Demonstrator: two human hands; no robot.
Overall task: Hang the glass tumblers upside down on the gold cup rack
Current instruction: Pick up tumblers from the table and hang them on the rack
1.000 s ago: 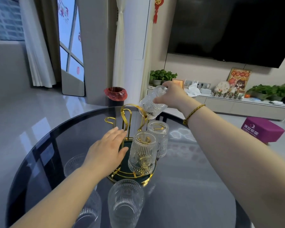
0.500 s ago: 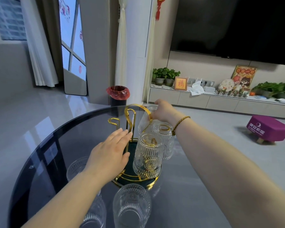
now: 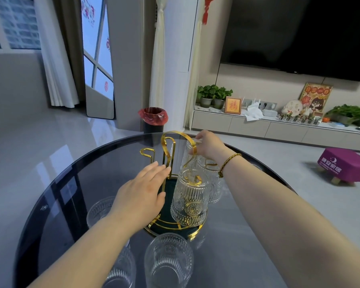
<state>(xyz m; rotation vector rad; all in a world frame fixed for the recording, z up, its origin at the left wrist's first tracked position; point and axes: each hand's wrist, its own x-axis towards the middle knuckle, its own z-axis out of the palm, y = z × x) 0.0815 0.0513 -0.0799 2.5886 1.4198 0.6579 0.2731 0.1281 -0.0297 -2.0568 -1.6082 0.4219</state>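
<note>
Dark glass tabletop (image 3: 247,235) now carries the gold cup rack (image 3: 168,154) with a third glass tumbler (image 3: 192,156) lowered upside down onto its prong, right hand (image 3: 209,144) still in closed grip on it, left hand (image 3: 142,191) flat and empty, more tumblers waiting.

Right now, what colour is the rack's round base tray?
Dark green with a gold rim, under the gold cup rack; head view.
</note>
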